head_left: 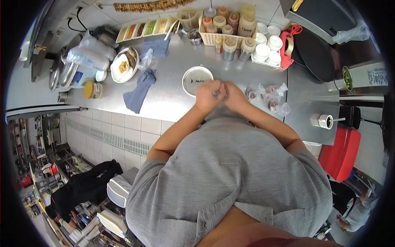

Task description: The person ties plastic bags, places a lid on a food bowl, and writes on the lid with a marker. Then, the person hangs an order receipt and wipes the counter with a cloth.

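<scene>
My left hand (209, 97) and my right hand (236, 97) meet in front of my chest, over the near edge of the steel counter. Both are closed, with fingers curled in against each other. A small dark, shiny bit shows at the left fist, too small to name; whatever else they hold is hidden. Just beyond my left hand is a round white tub (193, 78) with handwriting on it, partly covered by that hand. To the right of my right hand lie several small knotted plastic bags (271, 96) with dark reddish contents.
A basket of squeeze bottles (214, 40) stands at the back, beside white lidded cups (262, 52). Leftward are blue cloths (140, 90), a plate of food (122, 69) and a yellow-lidded jar (93, 89). A black pan (314, 55) stands right. Other people work behind me.
</scene>
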`<state>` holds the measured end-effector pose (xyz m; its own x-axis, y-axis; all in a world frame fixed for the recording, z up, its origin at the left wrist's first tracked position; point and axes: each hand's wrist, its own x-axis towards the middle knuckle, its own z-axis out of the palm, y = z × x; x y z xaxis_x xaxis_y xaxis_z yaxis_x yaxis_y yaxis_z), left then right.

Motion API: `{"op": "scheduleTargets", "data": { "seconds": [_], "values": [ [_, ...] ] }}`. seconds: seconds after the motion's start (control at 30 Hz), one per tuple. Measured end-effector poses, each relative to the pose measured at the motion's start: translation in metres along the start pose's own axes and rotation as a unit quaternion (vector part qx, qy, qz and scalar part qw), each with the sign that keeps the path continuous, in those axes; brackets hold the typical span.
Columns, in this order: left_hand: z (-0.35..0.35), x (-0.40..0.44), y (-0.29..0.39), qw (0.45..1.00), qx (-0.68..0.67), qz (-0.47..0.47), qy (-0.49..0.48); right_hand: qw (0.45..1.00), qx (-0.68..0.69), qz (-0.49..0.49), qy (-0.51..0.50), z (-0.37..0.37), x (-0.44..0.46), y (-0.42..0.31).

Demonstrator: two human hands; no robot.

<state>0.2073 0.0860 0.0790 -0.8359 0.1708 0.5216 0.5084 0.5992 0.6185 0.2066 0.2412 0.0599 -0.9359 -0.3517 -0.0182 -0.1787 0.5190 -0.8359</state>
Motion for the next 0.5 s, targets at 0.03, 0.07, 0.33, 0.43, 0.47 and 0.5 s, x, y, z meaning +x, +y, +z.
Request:
{"op": "scheduleTargets", "data": {
  "seconds": [0.03, 0.07, 0.33, 0.43, 0.47, 0.5],
  "values": [
    [0.004, -0.001, 0.0, 1.0, 0.006, 0.019, 0.002, 1.0, -0.002, -0.006, 0.007, -0.001, 0.001, 0.0],
    [0.007, -0.002, -0.001, 0.999, 0.012, 0.035, 0.004, 1.0, -0.021, -0.001, 0.006, 0.0, 0.001, 0.004],
    [0.038, 0.01, -0.045, 0.987, 0.112, -0.059, -0.094, 0.992, 0.111, 0.039, 0.05, 0.036, 0.008, 0.076],
    [0.009, 0.053, -0.054, 0.961, -0.074, -0.265, -0.038, 0.995, 0.073, 0.034, 0.057, 0.017, 0.015, 0.056],
    [0.004, 0.067, -0.063, 0.953, -0.142, -0.266, 0.017, 0.997, 0.067, 0.029, 0.038, 0.024, 0.005, 0.066],
    [-0.001, 0.079, -0.068, 0.956, -0.156, -0.248, 0.027, 0.995, 0.072, 0.047, 0.042, 0.03, -0.002, 0.077]
  ]
}}
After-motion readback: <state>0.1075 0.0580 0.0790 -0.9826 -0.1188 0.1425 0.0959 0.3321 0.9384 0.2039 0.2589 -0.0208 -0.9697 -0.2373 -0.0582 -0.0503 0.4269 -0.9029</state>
